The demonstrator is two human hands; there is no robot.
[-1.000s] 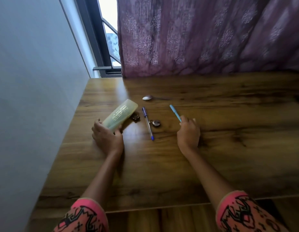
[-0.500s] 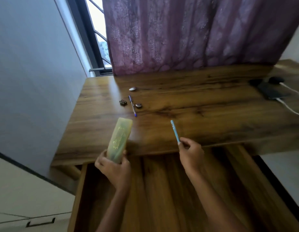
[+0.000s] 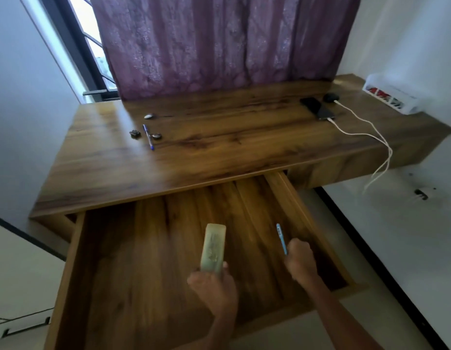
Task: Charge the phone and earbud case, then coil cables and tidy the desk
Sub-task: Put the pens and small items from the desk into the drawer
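left hand has its fingers curled round the near end of a pale green case, held over the open drawer; whether it touches the drawer floor, can't tell. right hand pinches a light blue pen by its near end, just right of the case. up on the desk, far right, the phone lies beside the dark earbud case, white cables running from both off the right edge. far left: a spoon and a dark blue pen.
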